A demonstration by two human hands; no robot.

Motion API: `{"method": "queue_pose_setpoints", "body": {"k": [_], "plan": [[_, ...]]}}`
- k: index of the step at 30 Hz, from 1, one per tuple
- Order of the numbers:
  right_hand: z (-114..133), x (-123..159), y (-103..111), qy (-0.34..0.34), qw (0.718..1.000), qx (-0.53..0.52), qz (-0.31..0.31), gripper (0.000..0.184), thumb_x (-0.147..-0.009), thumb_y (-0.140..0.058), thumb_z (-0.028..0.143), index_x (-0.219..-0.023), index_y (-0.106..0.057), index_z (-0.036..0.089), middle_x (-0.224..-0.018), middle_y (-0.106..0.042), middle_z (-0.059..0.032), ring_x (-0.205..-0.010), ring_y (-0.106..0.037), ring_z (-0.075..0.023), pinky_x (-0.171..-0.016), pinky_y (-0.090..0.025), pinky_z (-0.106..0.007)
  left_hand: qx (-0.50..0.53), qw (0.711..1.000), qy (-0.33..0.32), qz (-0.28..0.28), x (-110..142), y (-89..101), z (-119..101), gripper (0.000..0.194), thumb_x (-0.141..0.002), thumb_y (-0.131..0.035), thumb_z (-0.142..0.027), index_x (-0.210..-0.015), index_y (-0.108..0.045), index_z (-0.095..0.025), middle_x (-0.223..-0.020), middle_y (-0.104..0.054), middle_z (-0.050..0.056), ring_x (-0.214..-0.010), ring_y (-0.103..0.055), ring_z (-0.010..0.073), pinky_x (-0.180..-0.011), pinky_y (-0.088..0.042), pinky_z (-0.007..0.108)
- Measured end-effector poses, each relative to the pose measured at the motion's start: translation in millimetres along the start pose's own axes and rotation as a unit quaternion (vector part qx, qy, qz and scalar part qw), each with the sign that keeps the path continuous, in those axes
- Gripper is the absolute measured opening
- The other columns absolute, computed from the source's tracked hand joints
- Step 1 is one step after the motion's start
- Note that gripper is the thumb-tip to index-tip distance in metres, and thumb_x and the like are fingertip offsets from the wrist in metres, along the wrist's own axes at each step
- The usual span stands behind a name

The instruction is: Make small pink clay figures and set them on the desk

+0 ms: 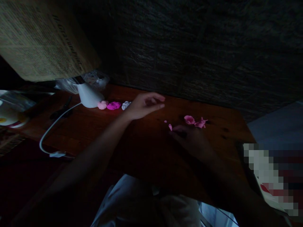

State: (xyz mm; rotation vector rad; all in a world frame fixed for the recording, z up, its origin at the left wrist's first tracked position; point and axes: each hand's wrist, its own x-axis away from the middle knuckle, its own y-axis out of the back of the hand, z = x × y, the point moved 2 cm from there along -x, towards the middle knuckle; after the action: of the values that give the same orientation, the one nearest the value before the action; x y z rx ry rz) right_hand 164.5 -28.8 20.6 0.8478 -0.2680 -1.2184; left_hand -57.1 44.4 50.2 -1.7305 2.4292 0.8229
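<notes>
My left hand (144,105) hovers over the wooden table (123,142) with its fingers loosely curled and apart, nothing visible in them. My right hand (189,138) lies in shadow, its fingertips touching a small pink clay bit (170,127). Just beyond it lie a pink clay petal (189,119) and a pink clay flower shape (201,123). A tiny pink crumb (165,121) sits between the hands. The right fingers are too dark to read clearly.
Lumps of pale pink (102,105), magenta (114,105) and white clay (125,105) lie in a row beside a white lamp base (89,95) with a white cable (50,129). A newspaper (40,41) hangs at upper left. A dark brick wall (201,53) backs the table.
</notes>
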Motion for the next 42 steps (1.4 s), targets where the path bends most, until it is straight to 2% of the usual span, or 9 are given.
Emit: {"method": "queue_pose_setpoints", "body": {"k": [2, 8, 12, 17, 21, 25, 31, 38, 42], "plan": [[-3, 0, -1, 0.010, 0.999, 0.033, 0.014, 0.016, -0.090, -0.065, 0.026, -0.079, -0.077, 0.024, -0.078, -0.080, -0.0030, -0.063, -0.070, -0.0177, -0.064, -0.049, -0.031, -0.081, 0.997, -0.011, -0.008, -1, 2.5, 7, 0.030, -0.086, -0.073, -0.034, -0.108, -0.072, -0.012, -0.100, -0.075, 0.008, -0.083, -0.064, 0.0127, -0.077, -0.048, 0.025], [-9, 0, 5, 0.001, 0.996, 0.059, 0.071, 0.027, -0.092, -0.064, 0.033, -0.068, -0.075, 0.025, -0.067, -0.075, -0.0017, -0.054, -0.063, -0.0153, -0.053, -0.041, -0.029, -0.202, 0.969, -0.050, 0.132, 5, -24.4, 17, 0.020, -0.089, -0.070, -0.030, -0.103, -0.074, -0.016, -0.097, -0.073, 0.006, -0.082, -0.064, 0.0140, -0.079, -0.046, 0.028], [-11, 0, 10, -0.008, 0.993, 0.072, 0.093, 0.023, -0.091, -0.068, 0.031, -0.071, -0.076, 0.024, -0.071, -0.077, -0.0026, -0.059, -0.066, -0.0168, -0.056, -0.042, -0.030, -0.249, 0.950, -0.055, 0.178, 7, -34.0, 19, 0.014, -0.091, -0.066, -0.024, -0.098, -0.075, -0.015, -0.098, -0.072, 0.008, -0.090, -0.065, 0.0174, -0.087, -0.045, 0.032], [-13, -1, 12, -0.002, 0.993, 0.058, 0.098, 0.024, -0.092, -0.068, 0.037, -0.073, -0.077, 0.025, -0.076, -0.079, -0.0020, -0.061, -0.067, -0.0178, -0.058, -0.044, -0.031, -0.197, 0.965, -0.054, 0.163, 6, -40.7, 26, 0.009, -0.090, -0.064, -0.015, -0.090, -0.073, -0.015, -0.094, -0.070, 0.007, -0.088, -0.063, 0.0167, -0.084, -0.046, 0.031], [-11, -2, 16, -0.017, 0.999, 0.017, 0.030, 0.018, -0.090, -0.069, 0.040, -0.081, -0.079, 0.027, -0.080, -0.080, -0.0016, -0.065, -0.070, -0.0192, -0.062, -0.049, -0.032, -0.094, 0.983, -0.021, 0.154, 6, -47.8, 26, 0.009, -0.091, -0.064, -0.019, -0.093, -0.071, -0.014, -0.089, -0.072, 0.005, -0.082, -0.065, 0.0144, -0.079, -0.049, 0.028], [-8, -3, 18, -0.057, 0.996, -0.062, -0.030, 0.021, -0.093, -0.064, 0.037, -0.094, -0.080, 0.024, -0.084, -0.080, -0.0033, -0.068, -0.071, -0.0192, -0.065, -0.053, -0.032, 0.069, 0.990, -0.014, 0.122, 7, -54.3, 20, 0.016, -0.090, -0.068, -0.025, -0.101, -0.071, -0.014, -0.101, -0.076, 0.008, -0.093, -0.069, 0.0154, -0.085, -0.052, 0.030], [-6, -3, 13, -0.156, 0.963, -0.219, -0.013, 0.034, -0.089, -0.068, 0.053, -0.092, -0.081, 0.022, -0.075, -0.076, -0.0037, -0.064, -0.067, -0.0163, -0.059, -0.051, -0.028, 0.126, 0.985, -0.025, 0.119, 8, -57.3, 12, 0.020, -0.090, -0.069, -0.028, -0.102, -0.074, -0.014, -0.107, -0.077, 0.010, -0.100, -0.070, 0.0171, -0.093, -0.052, 0.033], [-13, -2, 7, -0.211, 0.921, -0.325, -0.031, 0.033, -0.080, -0.076, 0.053, -0.091, -0.081, 0.022, -0.095, -0.079, -0.0067, -0.065, -0.064, -0.0133, -0.057, -0.049, -0.026, 0.132, 0.985, -0.017, 0.107, 9, -59.4, 10, 0.022, -0.090, -0.069, -0.034, -0.097, -0.073, -0.013, -0.101, -0.075, 0.009, -0.095, -0.068, 0.0166, -0.089, -0.052, 0.032], [-13, -2, 6, -0.233, 0.901, -0.364, -0.032, 0.027, -0.076, -0.081, 0.048, -0.085, -0.081, 0.023, -0.088, -0.077, -0.0045, -0.066, -0.063, -0.0130, -0.058, -0.048, -0.026, 0.156, 0.983, -0.015, 0.091, 10, -61.8, 9, 0.024, -0.087, -0.072, -0.036, -0.090, -0.070, -0.013, -0.092, -0.074, 0.006, -0.086, -0.068, 0.0141, -0.082, -0.053, 0.029]]}}
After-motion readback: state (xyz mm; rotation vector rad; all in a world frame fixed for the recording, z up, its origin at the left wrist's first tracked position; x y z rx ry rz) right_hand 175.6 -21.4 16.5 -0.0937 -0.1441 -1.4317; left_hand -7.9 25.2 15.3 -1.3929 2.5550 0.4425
